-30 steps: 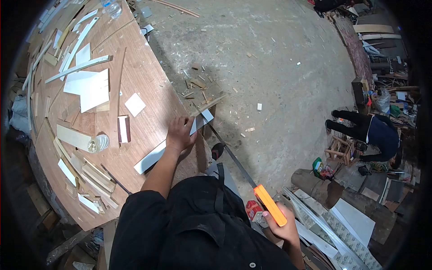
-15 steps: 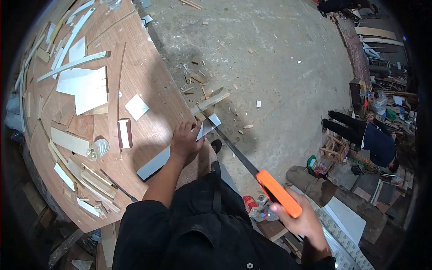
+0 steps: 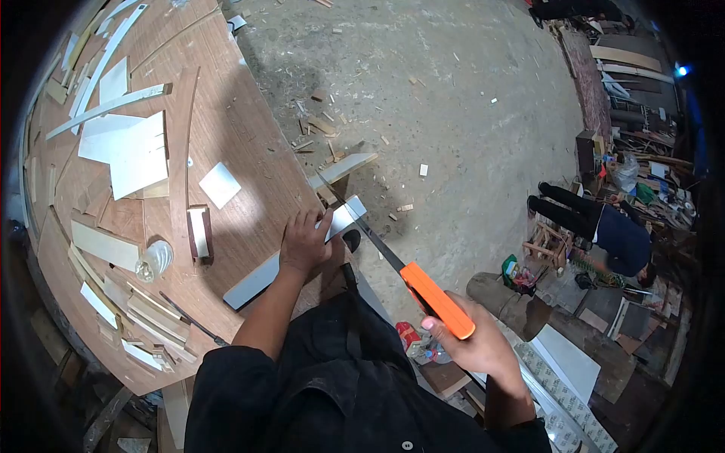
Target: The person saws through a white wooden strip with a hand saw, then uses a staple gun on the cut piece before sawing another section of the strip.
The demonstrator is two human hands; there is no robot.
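While the left hand [image 3: 304, 243] presses flat on the white board [image 3: 291, 255] at the desk [image 3: 242, 143] edge, fingers spread, the right hand [image 3: 474, 349] grips the orange-handled saw [image 3: 411, 283], blade crossing the board's overhanging end. Just left lies a small block [image 3: 199, 232], with a clear bottle [image 3: 153, 259] nearby.

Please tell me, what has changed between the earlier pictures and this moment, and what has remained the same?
The right hand has pushed the saw forward, toward the table: its orange handle now sits closer to the white strip than half a second ago, when it was drawn back. The left hand stays pressed on the strip at the table edge. Nothing was taken hold of or let go.
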